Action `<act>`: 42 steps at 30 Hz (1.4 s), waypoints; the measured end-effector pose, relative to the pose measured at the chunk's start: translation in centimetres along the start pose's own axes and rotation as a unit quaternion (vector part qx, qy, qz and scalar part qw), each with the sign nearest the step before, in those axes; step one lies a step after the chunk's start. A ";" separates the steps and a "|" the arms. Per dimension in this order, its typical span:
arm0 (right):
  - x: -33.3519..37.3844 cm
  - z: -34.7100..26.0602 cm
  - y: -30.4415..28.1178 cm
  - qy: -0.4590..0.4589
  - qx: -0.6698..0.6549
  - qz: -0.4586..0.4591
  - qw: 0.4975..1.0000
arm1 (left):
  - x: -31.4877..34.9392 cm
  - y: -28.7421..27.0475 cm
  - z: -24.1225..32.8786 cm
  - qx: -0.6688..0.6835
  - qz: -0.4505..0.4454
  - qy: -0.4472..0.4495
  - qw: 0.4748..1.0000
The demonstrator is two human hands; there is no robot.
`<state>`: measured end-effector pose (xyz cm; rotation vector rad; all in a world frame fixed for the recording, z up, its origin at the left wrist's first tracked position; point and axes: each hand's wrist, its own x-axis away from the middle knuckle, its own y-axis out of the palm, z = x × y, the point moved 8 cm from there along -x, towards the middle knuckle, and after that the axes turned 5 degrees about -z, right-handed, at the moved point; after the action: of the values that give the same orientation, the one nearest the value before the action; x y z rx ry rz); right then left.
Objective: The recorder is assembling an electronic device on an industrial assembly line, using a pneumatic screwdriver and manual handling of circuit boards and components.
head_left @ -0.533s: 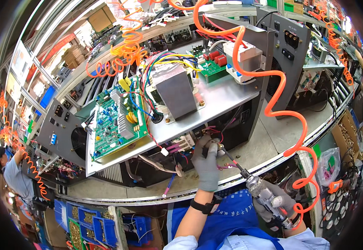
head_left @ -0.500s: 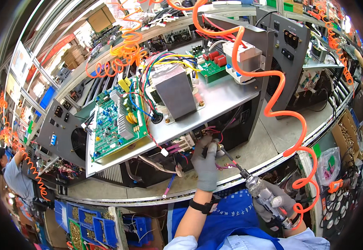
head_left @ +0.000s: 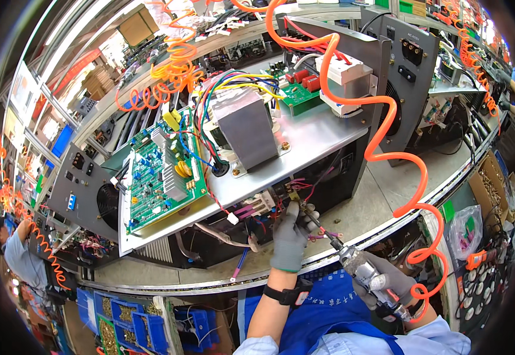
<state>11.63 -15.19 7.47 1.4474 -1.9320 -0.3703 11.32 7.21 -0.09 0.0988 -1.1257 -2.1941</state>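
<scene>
My right hand (head_left: pixel 392 278), in a grey glove, grips a pneumatic screwdriver (head_left: pixel 361 269) with a silver body. Its long bit slants up and left to the lower side of an open electrical chassis (head_left: pixel 334 183). At the bit's tip is my left hand (head_left: pixel 290 239), also gloved, with its fingers bent together beside the wiring. What those fingers hold is hidden. Above them a metal shelf (head_left: pixel 251 183) carries a green circuit board (head_left: pixel 160 177), a grey transformer (head_left: pixel 242 127) and bundled coloured wires. Purple-sleeved leads (head_left: pixel 245 212) run underneath, left of my left hand.
A coiled orange air hose (head_left: pixel 408 160) loops from above down to the screwdriver. Blue bins of brass fasteners (head_left: pixel 148 331) stand below left. More chassis (head_left: pixel 402 77) line the bench on both sides. A box of screws (head_left: pixel 493 186) sits at right. Another person (head_left: pixel 23 254) works far left.
The screwdriver and my right hand have shifted slightly left and up. My left hand stays at the wiring, its fingers slightly rearranged. The whole view has moved a little.
</scene>
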 end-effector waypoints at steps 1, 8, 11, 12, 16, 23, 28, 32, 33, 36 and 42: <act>0.0 0.1 0.0 -0.003 -0.008 -0.003 1.000 | -0.1 0.1 -0.1 0.006 -0.008 -0.002 1.000; -0.4 0.6 -0.7 0.012 0.029 -0.010 0.999 | 0.3 0.4 -0.1 0.011 0.012 0.033 0.999; -0.4 0.4 -0.6 0.014 0.051 -0.001 0.999 | 1.0 0.5 0.3 -0.001 0.052 0.060 0.997; -0.4 0.3 -0.5 0.013 0.053 0.003 0.998 | 1.2 0.7 0.6 -0.008 0.062 0.075 0.995; -0.8 0.1 0.0 0.006 0.093 0.009 0.996 | 1.2 1.4 0.7 0.007 0.065 0.040 0.997; -0.5 -0.3 0.3 -0.021 0.048 0.000 0.999 | 0.5 1.5 0.0 0.102 0.032 -0.035 0.994; 0.1 -1.2 0.2 -0.037 0.027 0.015 0.999 | -0.4 0.0 -4.4 0.167 0.036 -0.128 0.977; 0.5 -1.6 0.2 -0.047 0.035 0.026 0.998 | -2.5 -0.3 -7.6 0.304 0.005 -0.120 0.945; 0.5 -1.6 0.2 -0.044 0.039 0.030 0.998 | -3.0 -0.4 -8.1 0.357 0.008 -0.118 0.927; 0.6 -1.5 0.1 -0.041 0.039 0.028 0.998 | -3.6 0.4 -6.9 0.365 -0.099 -0.033 0.925; 0.9 -1.3 0.0 -0.034 0.029 0.014 0.999 | -0.5 0.2 -2.7 0.074 -0.016 0.175 0.982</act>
<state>12.43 -15.80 8.73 1.4613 -2.0296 -0.3573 12.74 5.55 -1.71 0.5495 -1.0868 -2.0144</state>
